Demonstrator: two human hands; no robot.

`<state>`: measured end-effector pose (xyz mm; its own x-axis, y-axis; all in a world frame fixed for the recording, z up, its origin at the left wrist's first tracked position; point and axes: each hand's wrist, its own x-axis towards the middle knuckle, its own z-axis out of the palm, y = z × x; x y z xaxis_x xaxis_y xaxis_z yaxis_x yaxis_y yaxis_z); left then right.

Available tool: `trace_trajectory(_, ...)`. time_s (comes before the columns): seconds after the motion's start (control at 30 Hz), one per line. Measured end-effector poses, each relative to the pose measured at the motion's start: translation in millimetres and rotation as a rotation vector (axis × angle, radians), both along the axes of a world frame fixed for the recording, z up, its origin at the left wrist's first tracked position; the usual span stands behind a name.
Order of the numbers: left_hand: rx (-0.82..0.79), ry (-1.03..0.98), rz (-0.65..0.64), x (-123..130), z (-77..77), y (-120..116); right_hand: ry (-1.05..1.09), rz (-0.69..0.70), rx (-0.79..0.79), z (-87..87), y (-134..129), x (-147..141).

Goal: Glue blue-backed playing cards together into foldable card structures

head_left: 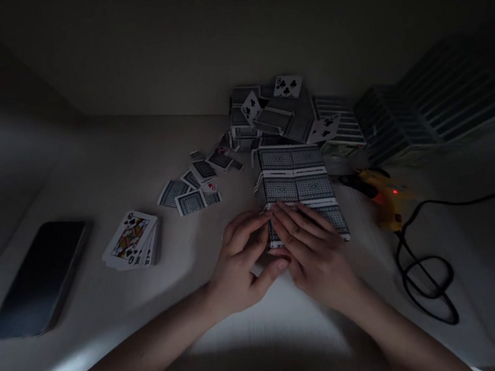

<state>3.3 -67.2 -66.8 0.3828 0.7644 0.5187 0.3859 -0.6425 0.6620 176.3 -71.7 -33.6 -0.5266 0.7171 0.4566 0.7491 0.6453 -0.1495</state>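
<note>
A box-like block built of playing cards (295,171), patterned backs up, lies in front of me. My right hand (315,252) rests over its near edge, fingers stretched out flat across the top cards. At the near left corner is my left hand (243,263), its fingers bent against the side and its thumb held apart from them. The two hands almost touch; the block's front edge is partly hidden beneath them. Just right of the block lies a yellow glue gun (387,202) with a red light on, its nozzle pointing toward the cards.
Behind stands another card pile (273,114) with loose cards on top. Scattered cards (191,201) and a face-up card stack (133,240) lie left, beside a dark phone (39,280). Ridged card structures (438,92) stand back right. A black cord (428,284) loops at right.
</note>
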Motion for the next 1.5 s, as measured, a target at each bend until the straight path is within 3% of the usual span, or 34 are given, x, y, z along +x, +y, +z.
trace_trajectory(0.57,0.016,-0.022,-0.042,-1.0,-2.0,1.9,0.02,0.006,0.025,-2.7,1.7,2.4)
trace_trajectory(1.0,0.063,0.077,0.051,-1.1,-0.9,0.1,0.052,-0.001,0.017,-1.7,1.1,1.5)
trace_trajectory(1.5,0.093,0.066,0.019,3.1,-0.5,-3.5,0.158,0.041,0.093,-5.3,1.1,3.0)
